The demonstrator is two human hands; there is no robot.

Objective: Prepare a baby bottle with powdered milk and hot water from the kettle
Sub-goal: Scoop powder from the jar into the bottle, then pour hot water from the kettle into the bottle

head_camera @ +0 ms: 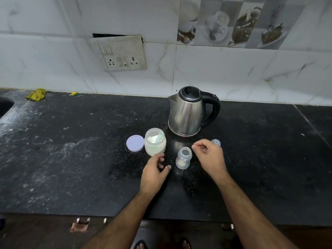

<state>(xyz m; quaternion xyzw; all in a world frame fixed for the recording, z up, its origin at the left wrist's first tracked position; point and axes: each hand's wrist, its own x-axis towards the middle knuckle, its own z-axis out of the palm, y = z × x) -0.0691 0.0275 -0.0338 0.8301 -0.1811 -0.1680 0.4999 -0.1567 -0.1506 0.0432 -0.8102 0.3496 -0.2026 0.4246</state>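
Observation:
A small clear baby bottle (183, 159) stands uncapped on the black counter (71, 159), with white powder at its bottom. Left of it is an open jar of milk powder (154, 143) with a pale scoop inside; its lilac lid (135, 143) lies flat beside it. The steel kettle (188, 114) with a black handle stands behind, lid closed. The bottle's teat cap (216, 142) sits behind my right hand. My left hand (154, 172) hovers just left of the bottle, fingers apart, holding nothing. My right hand (209, 153) is right of the bottle, fingers loosely curled, nothing visible in it.
A sink edge (5, 106) is at the far left. A yellow cloth (36, 94) and a small yellow-green scrap (74, 94) lie by the back wall. A switch and socket plate (122, 54) is on the tiled wall. The counter's front edge (107, 215) runs below my forearms.

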